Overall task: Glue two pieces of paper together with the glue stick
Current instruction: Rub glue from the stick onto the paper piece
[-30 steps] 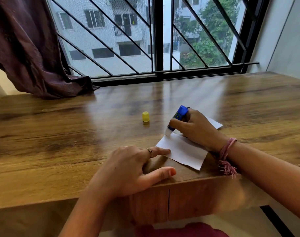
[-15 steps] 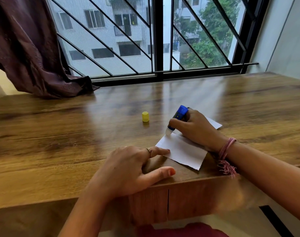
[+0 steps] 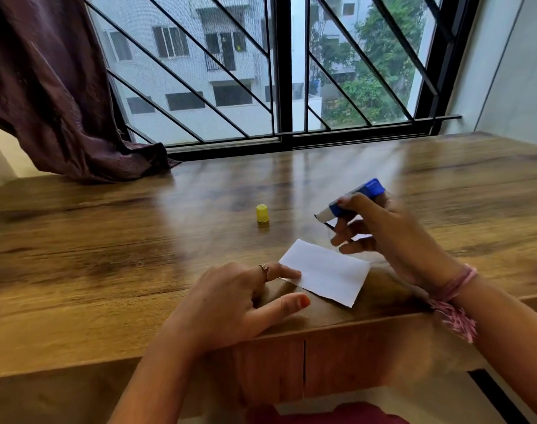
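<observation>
A white piece of paper [image 3: 326, 271] lies flat near the front edge of the wooden table [image 3: 108, 246]. My left hand [image 3: 236, 298] rests on the table, one straight fingertip pressing the paper's left corner. My right hand [image 3: 383, 234] is raised above and to the right of the paper and grips the blue glue stick [image 3: 352, 199], which points left with its white tip uncovered. A second paper is mostly hidden under my right hand; only a sliver shows. The yellow cap [image 3: 262, 213] stands on the table, apart from both hands.
A dark curtain [image 3: 56, 96] drapes onto the table's back left. A barred window [image 3: 279, 71] runs along the far edge, and a wall stands at the right. The table's front edge sits just below my left hand.
My right hand has lifted the glue stick off the paper and moved it up and to the right. The left hand keeps its place on the paper's corner.
</observation>
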